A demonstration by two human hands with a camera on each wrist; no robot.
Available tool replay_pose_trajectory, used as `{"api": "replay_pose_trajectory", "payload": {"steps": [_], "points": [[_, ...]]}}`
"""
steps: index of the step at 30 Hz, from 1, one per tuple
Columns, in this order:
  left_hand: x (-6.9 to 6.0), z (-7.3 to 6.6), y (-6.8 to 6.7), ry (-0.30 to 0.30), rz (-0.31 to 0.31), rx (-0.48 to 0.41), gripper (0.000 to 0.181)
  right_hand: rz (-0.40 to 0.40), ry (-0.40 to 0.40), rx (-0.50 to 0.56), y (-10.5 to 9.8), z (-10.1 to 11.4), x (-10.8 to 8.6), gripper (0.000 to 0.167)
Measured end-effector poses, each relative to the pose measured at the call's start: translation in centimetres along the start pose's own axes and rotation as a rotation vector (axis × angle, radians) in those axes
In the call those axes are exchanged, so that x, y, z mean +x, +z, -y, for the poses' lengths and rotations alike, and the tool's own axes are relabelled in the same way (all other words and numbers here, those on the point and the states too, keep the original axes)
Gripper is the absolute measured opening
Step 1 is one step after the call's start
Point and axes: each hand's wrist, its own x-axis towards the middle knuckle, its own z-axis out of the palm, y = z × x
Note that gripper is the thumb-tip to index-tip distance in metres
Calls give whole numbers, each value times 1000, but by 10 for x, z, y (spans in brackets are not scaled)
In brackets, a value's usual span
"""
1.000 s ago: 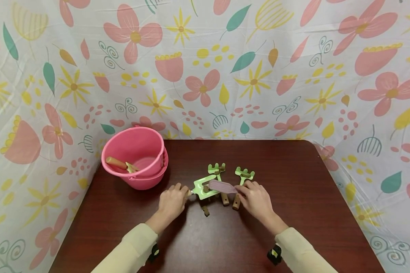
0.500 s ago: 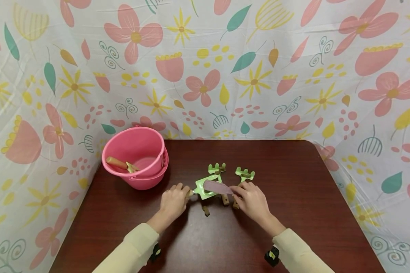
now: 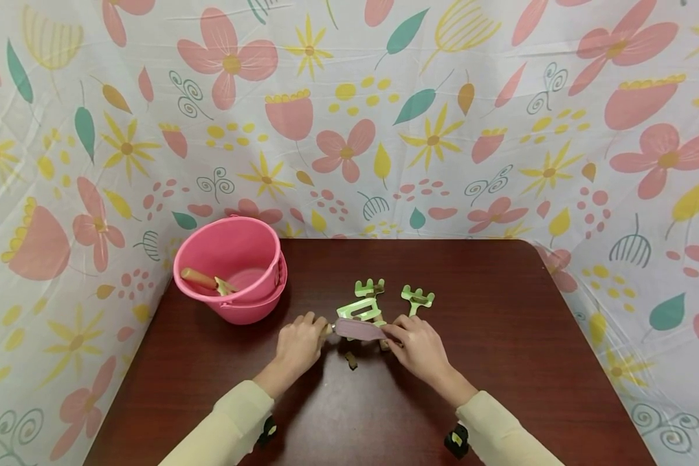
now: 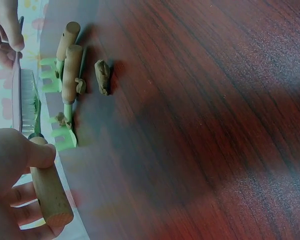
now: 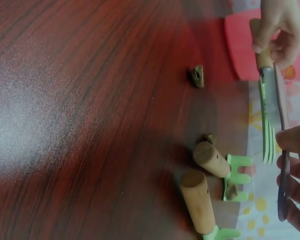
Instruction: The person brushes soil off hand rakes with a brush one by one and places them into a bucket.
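Note:
My left hand [image 3: 299, 342] grips the wooden handle [image 4: 51, 192] of a light-green garden hand fork [image 3: 351, 310], held above the table. The right hand [image 3: 418, 343] holds a brush with a mauve back [image 3: 358, 329] by its slim dark handle [image 5: 284, 190]. White bristles [image 4: 28, 100] face the fork and touch its metal near the handle, as the left wrist view shows. In the head view the brush covers part of the fork. Beneath lie two small green rakes with wooden handles, one rake [image 3: 370, 288] left of the other rake [image 3: 417, 297], with brown bits on their heads.
Nested pink buckets [image 3: 250, 314] stand at the table's back left, with a wooden-handled tool [image 3: 199, 279] inside. A brown clump [image 3: 351, 360] lies in front of the tools on the dark wooden table [image 3: 501, 310]. A flowered cloth [image 3: 349, 194] hangs behind.
The brush has moved left along the fork, from its tines toward its handle, with my right hand following. The fork has tilted a little; my left hand has shifted slightly right.

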Motion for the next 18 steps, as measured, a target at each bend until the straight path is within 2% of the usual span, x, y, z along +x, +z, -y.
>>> {"api": "replay_pose_trajectory", "payload": {"steps": [10, 18], "points": [[-2, 6, -1, -14, -31, 18, 28, 16, 46, -37, -6, -8, -2, 24], [-4, 9, -1, -25, 1, 18, 30, 8, 68, -46, -8, -16, -7, 25]]}}
